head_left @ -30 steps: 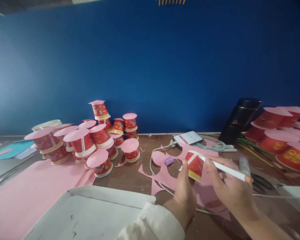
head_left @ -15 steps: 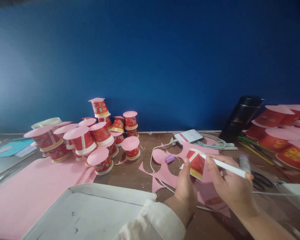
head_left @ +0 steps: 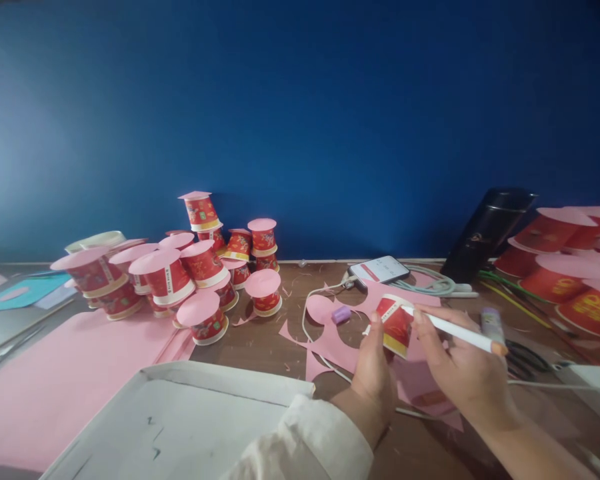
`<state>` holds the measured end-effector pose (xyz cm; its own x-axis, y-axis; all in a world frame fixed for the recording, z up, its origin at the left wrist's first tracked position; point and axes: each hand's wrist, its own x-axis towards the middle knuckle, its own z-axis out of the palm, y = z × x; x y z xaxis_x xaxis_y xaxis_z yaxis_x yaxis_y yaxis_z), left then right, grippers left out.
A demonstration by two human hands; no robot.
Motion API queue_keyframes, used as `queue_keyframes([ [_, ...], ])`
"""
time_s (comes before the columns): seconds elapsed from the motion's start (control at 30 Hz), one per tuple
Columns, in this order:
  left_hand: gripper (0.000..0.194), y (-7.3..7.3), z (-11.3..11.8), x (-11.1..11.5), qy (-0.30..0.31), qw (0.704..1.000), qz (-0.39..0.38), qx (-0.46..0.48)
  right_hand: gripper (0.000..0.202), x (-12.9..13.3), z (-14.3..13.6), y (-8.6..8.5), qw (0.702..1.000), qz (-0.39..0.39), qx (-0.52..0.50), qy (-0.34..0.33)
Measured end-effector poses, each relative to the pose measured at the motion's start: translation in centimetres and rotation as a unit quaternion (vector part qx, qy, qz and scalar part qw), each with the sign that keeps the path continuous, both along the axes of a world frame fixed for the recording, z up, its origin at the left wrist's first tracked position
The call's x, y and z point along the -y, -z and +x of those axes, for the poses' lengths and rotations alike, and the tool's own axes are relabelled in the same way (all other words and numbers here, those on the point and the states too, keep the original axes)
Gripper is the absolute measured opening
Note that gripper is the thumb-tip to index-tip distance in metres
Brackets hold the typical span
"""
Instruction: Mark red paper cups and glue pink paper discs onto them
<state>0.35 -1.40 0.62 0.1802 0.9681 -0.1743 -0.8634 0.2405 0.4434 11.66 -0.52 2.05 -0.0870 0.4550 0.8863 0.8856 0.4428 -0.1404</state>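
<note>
My left hand (head_left: 373,373) is closed around a small red paper cup (head_left: 395,333) with a yellow-and-white rim, held tilted over the table. My right hand (head_left: 467,370) grips a white marker pen (head_left: 457,331) with an orange back end. The pen's front end meets the upper edge of the cup; its tip is too small to make out. Beneath both hands lies a cut-up pink paper sheet (head_left: 340,343) with round holes. On it rests a purple cap (head_left: 341,315). Just beyond the right hand is a small tube with a purple top (head_left: 491,325).
Red cups topped with pink paper discs (head_left: 165,277) stand stacked at left, others (head_left: 563,277) at right. A phone (head_left: 379,271) with a white cable and a black flask (head_left: 487,233) are at the back. Pink sheets (head_left: 90,380) and a white box lid (head_left: 200,420) lie front left.
The view has shifted very slightly. Both hands keep their hold on the cup and the pen, with hardly any movement between them.
</note>
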Motion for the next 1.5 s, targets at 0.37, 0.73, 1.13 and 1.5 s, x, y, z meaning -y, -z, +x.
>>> queue_keyframes([
  [0.37, 0.042, -0.43, 0.01, 0.11, 0.000, 1.000, -0.006, 0.009, 0.013, 0.10, -0.13, -0.11, 1.000, -0.009, -0.011, 0.006],
  [0.73, 0.033, 0.07, 0.03, -0.08, -0.007, 1.000, -0.003, 0.005, 0.015, 0.19, -0.25, -0.18, 1.000, -0.007, -0.012, 0.010],
  [1.13, 0.030, -0.21, -0.04, -0.06, -0.003, 1.000, -0.019, 0.007, 0.017, 0.36, -0.47, 0.01, 0.999, -0.026, -0.022, 0.011],
  [1.5, 0.030, -0.24, 0.00, 0.08, -0.003, 1.000, -0.031, 0.006, 0.017, 0.47, -0.67, -0.06, 0.999, -0.028, -0.022, 0.005],
])
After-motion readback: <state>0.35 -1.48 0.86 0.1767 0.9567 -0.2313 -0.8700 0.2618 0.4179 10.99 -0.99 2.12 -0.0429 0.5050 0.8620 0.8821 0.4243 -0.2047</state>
